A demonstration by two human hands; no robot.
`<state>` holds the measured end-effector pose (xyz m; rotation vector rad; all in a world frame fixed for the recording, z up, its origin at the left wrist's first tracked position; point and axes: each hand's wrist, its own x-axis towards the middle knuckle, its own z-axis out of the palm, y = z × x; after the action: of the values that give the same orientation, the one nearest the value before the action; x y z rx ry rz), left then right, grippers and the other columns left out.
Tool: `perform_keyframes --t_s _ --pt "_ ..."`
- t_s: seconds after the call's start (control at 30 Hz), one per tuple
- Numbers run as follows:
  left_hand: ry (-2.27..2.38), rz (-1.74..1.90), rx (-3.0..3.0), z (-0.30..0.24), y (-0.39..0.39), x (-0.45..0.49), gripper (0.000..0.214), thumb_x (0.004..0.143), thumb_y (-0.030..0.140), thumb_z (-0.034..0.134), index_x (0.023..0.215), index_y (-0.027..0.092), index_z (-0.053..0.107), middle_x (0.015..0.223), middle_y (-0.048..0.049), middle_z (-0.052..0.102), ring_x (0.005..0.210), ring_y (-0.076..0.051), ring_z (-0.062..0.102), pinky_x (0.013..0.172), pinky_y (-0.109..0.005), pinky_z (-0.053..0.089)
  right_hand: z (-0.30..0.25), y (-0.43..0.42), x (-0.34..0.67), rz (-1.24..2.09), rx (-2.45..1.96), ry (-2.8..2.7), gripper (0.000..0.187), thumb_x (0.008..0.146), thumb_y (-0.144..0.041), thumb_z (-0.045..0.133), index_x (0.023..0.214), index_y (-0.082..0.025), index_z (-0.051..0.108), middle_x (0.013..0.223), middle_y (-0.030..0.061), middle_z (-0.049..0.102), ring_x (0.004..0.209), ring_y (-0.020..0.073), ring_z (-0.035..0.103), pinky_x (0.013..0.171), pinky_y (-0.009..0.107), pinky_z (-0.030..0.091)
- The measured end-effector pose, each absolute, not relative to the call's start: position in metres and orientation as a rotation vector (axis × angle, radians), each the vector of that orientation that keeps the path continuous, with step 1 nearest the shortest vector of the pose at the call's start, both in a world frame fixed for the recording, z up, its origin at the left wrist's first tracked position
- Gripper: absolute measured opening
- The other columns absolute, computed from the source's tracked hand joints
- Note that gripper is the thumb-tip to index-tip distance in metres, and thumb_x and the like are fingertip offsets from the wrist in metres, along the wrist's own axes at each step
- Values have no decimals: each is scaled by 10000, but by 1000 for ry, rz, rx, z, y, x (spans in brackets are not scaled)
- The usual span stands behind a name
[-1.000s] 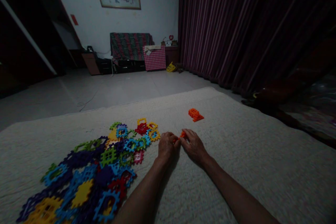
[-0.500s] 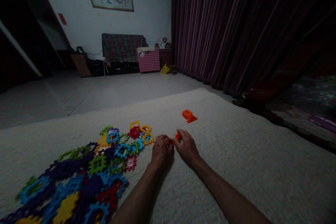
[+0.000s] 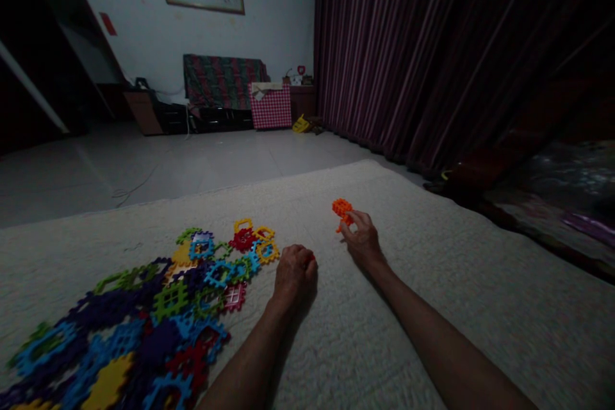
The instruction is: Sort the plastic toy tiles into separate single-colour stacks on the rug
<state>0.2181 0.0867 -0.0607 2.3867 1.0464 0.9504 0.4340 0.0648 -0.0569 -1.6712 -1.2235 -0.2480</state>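
My left hand (image 3: 294,272) is closed, its fingers curled round a small red plastic piece (image 3: 311,257), of which only a bit shows beside the thumb; the rest is hidden. Farther forward and to the right, my right hand (image 3: 364,238) pinches an orange toothed plastic piece (image 3: 344,223) between thumb and forefinger. That piece is right by a rounded orange cluster (image 3: 341,206) of toothed pieces standing on the pale quilted cover (image 3: 432,282). Whether the two orange things touch, I cannot tell.
A heap of blue, purple, green, red and yellow toothed pieces (image 3: 163,339) spreads over the cover at my left. The cover's far edge meets a tiled floor (image 3: 216,170). Dark purple curtains (image 3: 384,45) hang on the right.
My right hand has moved away from my left, forward and right to the orange cluster, carrying an orange piece. My left hand stays closed in nearly the same place.
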Motion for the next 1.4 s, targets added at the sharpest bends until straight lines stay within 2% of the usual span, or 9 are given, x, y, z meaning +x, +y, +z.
perform_keyframes --t_s 0.07,0.2,0.37,0.47,0.63,0.87,1.17,1.3,1.4 --pt "1047 956 2386 -62 87 218 176 848 163 563 880 197 732 971 -73 687 970 -223 576 894 -347 462 -57 73 458 -314 -1731 -1121 306 829 -324 581 1057 -171 716 1085 136 626 985 253 630 906 434 551" --pt "1038 950 2394 -64 89 219 161 846 161 572 888 184 726 974 -79 683 973 -225 560 882 -341 456 -62 83 480 -285 -1762 -1080 358 816 -329 583 1095 -146 712 1108 149 608 921 241 643 815 407 578" --pt "1037 944 2370 -62 88 219 155 849 158 569 857 194 720 958 -71 680 960 -222 563 881 -344 454 -68 88 479 -222 -1803 -1117 354 837 -327 569 1127 -173 702 1154 134 599 696 158 635 724 353 578" --pt "1039 937 2369 -61 88 219 161 848 160 565 850 199 721 954 -72 680 967 -231 570 873 -352 460 -70 89 478 -197 -1824 -1110 355 848 -326 566 1153 -194 690 1191 120 586 652 125 630 698 316 573" --pt "1037 948 2394 -61 88 219 160 847 154 568 860 201 720 961 -71 680 968 -225 573 866 -343 464 -70 89 478 -236 -1860 -1113 330 851 -325 573 1137 -214 694 1180 104 595 687 132 628 750 327 572" --pt "1054 944 2409 -61 87 220 151 850 155 576 864 193 721 967 -74 680 959 -223 571 861 -338 466 -72 91 480 -346 -1915 -1173 336 849 -309 574 1151 -219 687 1121 113 612 980 231 634 881 378 536" --pt "1042 955 2412 -63 88 220 147 844 168 584 878 191 725 957 -79 688 951 -231 580 868 -353 481 -73 92 480 -343 -1943 -1181 338 855 -329 567 1150 -194 663 1121 132 617 998 246 627 874 387 526" --pt "1034 1146 2293 -69 93 220 194 820 169 569 939 180 722 980 -92 694 956 -234 610 891 -379 503 -69 90 478 -352 -1935 -1129 376 845 -382 581 1157 -182 641 1166 142 609 1020 257 617 885 405 524" --pt "1044 1297 2096 -71 100 219 275 779 116 496 933 179 715 956 -84 702 931 -217 647 883 -372 528 -62 87 473 -406 -1845 -1083 337 848 -348 549 1118 -173 646 1174 150 613 1055 262 604 927 419 508"
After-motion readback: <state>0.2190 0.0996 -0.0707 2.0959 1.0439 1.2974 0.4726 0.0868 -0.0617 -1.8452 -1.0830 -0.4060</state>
